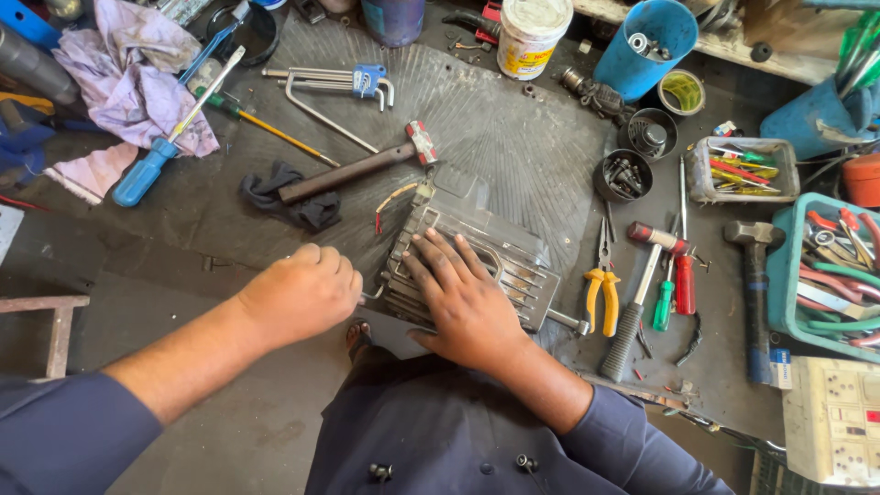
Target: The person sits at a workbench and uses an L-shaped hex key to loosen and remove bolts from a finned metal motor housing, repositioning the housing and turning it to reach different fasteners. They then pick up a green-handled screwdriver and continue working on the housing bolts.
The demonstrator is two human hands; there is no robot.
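Grey finned metal motor housing [472,252], ribbed casing with a stub shaft at one end, lies on the dark ribbed rubber mat [513,137] of the counter, directly under the right hand [467,302]. Right hand spread flat, fingers splayed over the fins, pressing down. Left hand [302,291] closed in a fist round a thin metal tool at the housing's near-left corner (tool mostly hidden; cannot tell its kind).

Handling, judged: cast metal, so heavy and rigid; fins give grip but have hard edges. Best held by the body with a flat palm or by both ends, not by the loose wires at the far end.

Containers, all beyond and right of the right hand:
- blue plastic cup [646,46], tipped, metal pieces inside
- two small round black tins [623,174], screws and bolts
- clear rectangular tray [742,170], small screwdrivers and bits
- teal plastic bin [825,275], pliers with red and green handles
- white plastic tub [532,37], lid on, contents not visible
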